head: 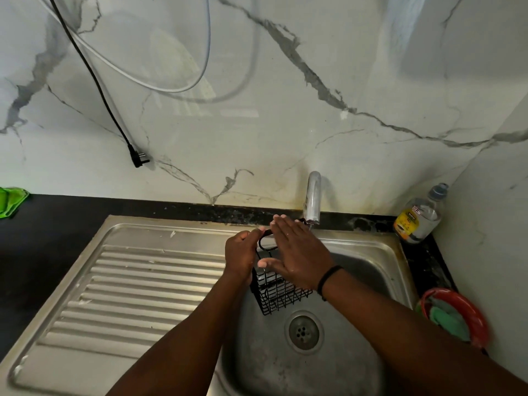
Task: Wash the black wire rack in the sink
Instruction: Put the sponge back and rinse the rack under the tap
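A black wire rack (278,295), a small basket with hook-shaped hangers, is held tilted over the steel sink basin (368,270), below the chrome tap (313,200). My left hand (241,257) is closed around its left side near a hook. My right hand (297,252) lies flat on the rack's top with fingers spread, reaching toward the tap's spout. A thin stream of water falls just past my right fingertips. The rack's upper part is hidden under my hands.
A ribbed draining board (137,292) lies left of the basin; the drain (303,331) is below the rack. A dish-soap bottle (418,217) stands in the right corner, a red bowl (468,312) with a green sponge beside the sink. A black plug (138,158) dangles on the wall.
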